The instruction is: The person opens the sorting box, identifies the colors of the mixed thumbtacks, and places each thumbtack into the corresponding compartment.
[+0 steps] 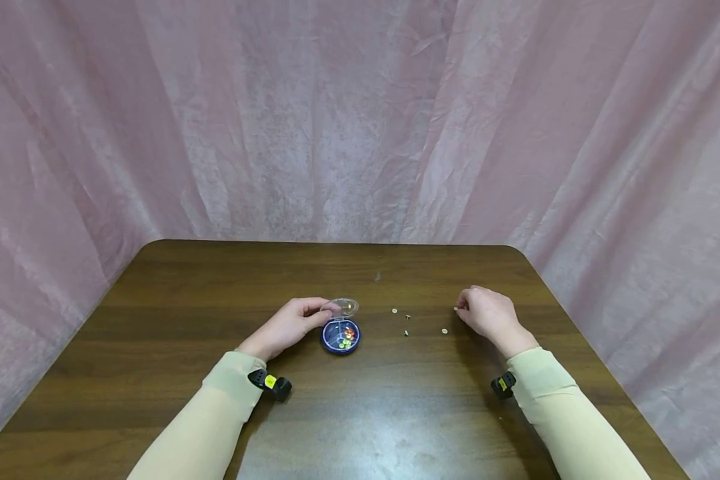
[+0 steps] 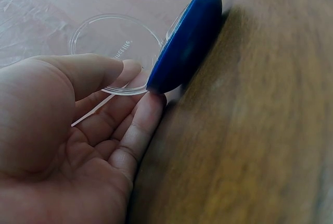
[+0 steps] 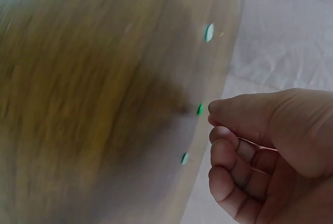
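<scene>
A round blue pill case (image 1: 341, 337) with a clear hinged lid (image 1: 348, 307) sits open on the table. Its divided inside holds small orange and yellow-green pieces (image 1: 346, 340). My left hand (image 1: 291, 323) is at the raised lid, its thumb lying over the lid's rim (image 2: 83, 26) in the left wrist view and a finger under the case's edge. My right hand (image 1: 489, 313) is over the right part of the table, fingers bent. A small green piece (image 3: 200, 109) is right at its thumb tip, with nothing visible between the fingers.
Several small pieces lie scattered between the hands, among them a pale disc (image 1: 445, 331), another disc (image 1: 394, 311) and a little greenish piece (image 1: 406, 333). Another green piece (image 3: 184, 159) shows in the right wrist view. Pink curtains (image 1: 336, 133) hang behind the wooden table (image 1: 186, 287).
</scene>
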Available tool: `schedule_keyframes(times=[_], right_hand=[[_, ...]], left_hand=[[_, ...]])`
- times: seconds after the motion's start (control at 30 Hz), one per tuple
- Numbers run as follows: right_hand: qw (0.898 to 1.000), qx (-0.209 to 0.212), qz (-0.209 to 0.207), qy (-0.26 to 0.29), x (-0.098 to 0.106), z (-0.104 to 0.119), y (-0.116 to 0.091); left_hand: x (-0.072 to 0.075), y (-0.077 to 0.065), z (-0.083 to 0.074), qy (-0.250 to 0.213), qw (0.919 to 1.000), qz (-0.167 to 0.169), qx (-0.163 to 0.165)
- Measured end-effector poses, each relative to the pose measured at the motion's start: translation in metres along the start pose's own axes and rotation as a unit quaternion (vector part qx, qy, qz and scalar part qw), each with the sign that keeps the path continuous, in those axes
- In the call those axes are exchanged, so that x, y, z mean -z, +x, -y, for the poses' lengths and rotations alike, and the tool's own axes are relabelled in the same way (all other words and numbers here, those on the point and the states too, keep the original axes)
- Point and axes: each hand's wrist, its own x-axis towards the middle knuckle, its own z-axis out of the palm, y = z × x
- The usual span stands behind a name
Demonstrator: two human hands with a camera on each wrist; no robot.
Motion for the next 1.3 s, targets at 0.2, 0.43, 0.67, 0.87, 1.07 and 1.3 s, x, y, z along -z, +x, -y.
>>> schedule_keyframes(times=[0.2,0.43,0.67,0.87,1.07,1.3], right_hand=[[1.0,-0.013,0.015,0.002,-0.004,-0.007,0.003],[1.0,-0.017,0.011,0.007,-0.007,-0.007,0.011],[1.0,-0.017,0.014,-0.008,-0.009,-0.004,0.016],[1.0,-0.012,0.007,-0.01,-0.006,0.002,0.016],[0.997,0.0,0.002,0.077,0.002,0.023,0.015],[0.966,0.023,0.021,0.258,0.016,0.063,0.014]], left_hand=[[0.0,0.0,-0.001,-0.003,1.0,0.0,0.006],[-0.001,0.001,0.001,-0.003,1.0,0.001,0.003],[0.0,0.001,0.002,-0.011,0.9999,0.001,-0.002],[0.001,0.001,0.002,-0.014,0.9999,0.006,0.004],[0.002,0.001,0.003,-0.013,0.9999,0.008,0.003],[0.002,0.0,0.002,-0.01,0.9999,0.005,0.005]])
